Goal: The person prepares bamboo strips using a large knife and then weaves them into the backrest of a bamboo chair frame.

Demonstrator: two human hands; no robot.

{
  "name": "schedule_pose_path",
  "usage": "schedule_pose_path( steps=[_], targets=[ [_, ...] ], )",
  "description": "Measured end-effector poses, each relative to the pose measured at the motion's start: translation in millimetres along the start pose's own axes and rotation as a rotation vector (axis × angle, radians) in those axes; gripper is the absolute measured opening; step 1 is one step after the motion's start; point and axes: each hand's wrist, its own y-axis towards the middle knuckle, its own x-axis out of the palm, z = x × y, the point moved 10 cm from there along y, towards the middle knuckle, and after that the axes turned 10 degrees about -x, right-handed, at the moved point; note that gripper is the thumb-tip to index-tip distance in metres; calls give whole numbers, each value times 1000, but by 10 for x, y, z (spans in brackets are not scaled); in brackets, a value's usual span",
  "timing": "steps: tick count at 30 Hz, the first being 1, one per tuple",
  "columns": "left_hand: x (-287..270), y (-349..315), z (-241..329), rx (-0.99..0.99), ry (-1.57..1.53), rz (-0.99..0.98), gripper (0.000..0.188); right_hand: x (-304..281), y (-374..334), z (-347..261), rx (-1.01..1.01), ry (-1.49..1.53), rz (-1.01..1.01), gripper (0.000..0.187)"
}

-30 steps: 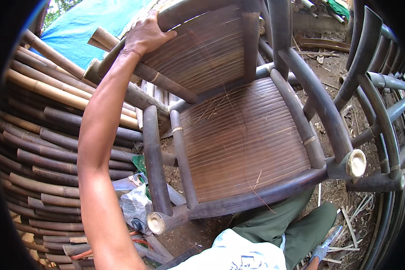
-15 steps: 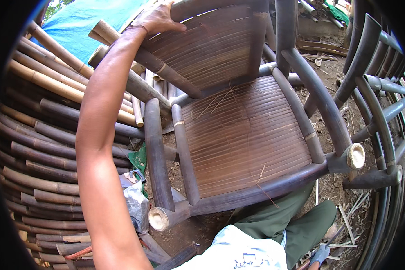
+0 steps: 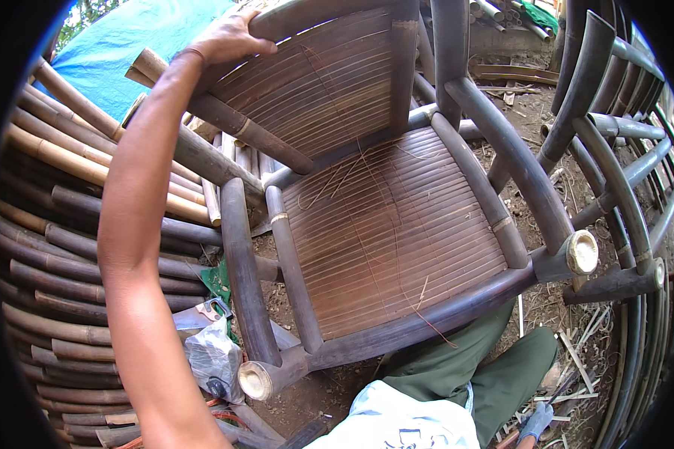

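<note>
A dark bamboo armchair (image 3: 397, 232) with a slatted seat and backrest stands tilted in front of me, its front rail over my legs. My left hand (image 3: 228, 39) is closed over the top rail of the backrest at its left end, thumb toward the front. Thin loose bamboo strips (image 3: 337, 179) lie on the seat. At the lower right, my right hand (image 3: 536, 421), in a grey-blue glove, is closed round a long, thin knife-like tool (image 3: 565, 385) with a dark blade and a reddish-brown handle. The picture's lower edge cuts off part of that hand.
Stacked bamboo poles (image 3: 60, 299) rise on the left. Between them and the chair lie a handsaw (image 3: 202, 314) and a clear plastic bag (image 3: 213, 355). Another dark bamboo frame (image 3: 614, 172) stands at the right. Bamboo shavings (image 3: 577, 352) litter the dirt. A blue tarp (image 3: 120, 56) hangs behind.
The view has shifted, so chair and left arm now appear farther left. My left hand keeps its hold on the top rail. The right hand still grips the tool and shows slightly more.
</note>
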Motion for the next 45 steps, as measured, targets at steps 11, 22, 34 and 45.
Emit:
schedule_pose_path(
  steps=[11, 22, 34, 45],
  targets=[
    [-355, -102, -105, -100, -883, 278, 62, -81, 273, 2, -165, -41, 100, 25],
    [82, 314, 275, -155, -428, -387, 72, 1234, -1843, -3866, -1016, -297, -397, 55],
    [773, 470, 352, -207, -890, -908, 57, 3701, -2287, -4626, -1244, -893, -565, 54],
    [753, 457, 265, -272, -894, -911, 56, 4823, -3413, -6455, -579, 679, -1139, 56]
  ],
)
